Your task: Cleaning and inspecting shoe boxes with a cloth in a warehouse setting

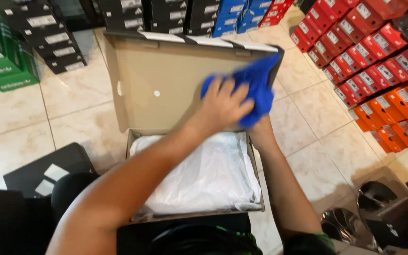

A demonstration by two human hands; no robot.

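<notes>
Blue cloth (256, 87): bunched up, pressed against the inner face of the open lid (157, 80) of a cardboard shoebox (133, 141), toward the lid's right edge. Left hand (223, 104) lies flat on top of it, fingers spread and curled over the cloth, palm toward the lid. Left forearm crosses diagonally over the box.

Right hand (260, 130): just below and behind the left hand, mostly hidden by the cloth and the left wrist. It touches the cloth's lower edge; cannot tell whether its fingers are closed on it.

Below both hands: box body filled with crumpled white tissue paper (204, 174), contents under it not visible.

Left of the left arm: a black shoebox lid (48, 172) with pale labels on the tiled floor (72, 108). Right of the right arm, well apart: rows of red and orange shoeboxes (378, 61). Beyond the open lid: stacked black boxes (166, 14) and blue boxes (237, 14); green boxes (1, 56) far left.
</notes>
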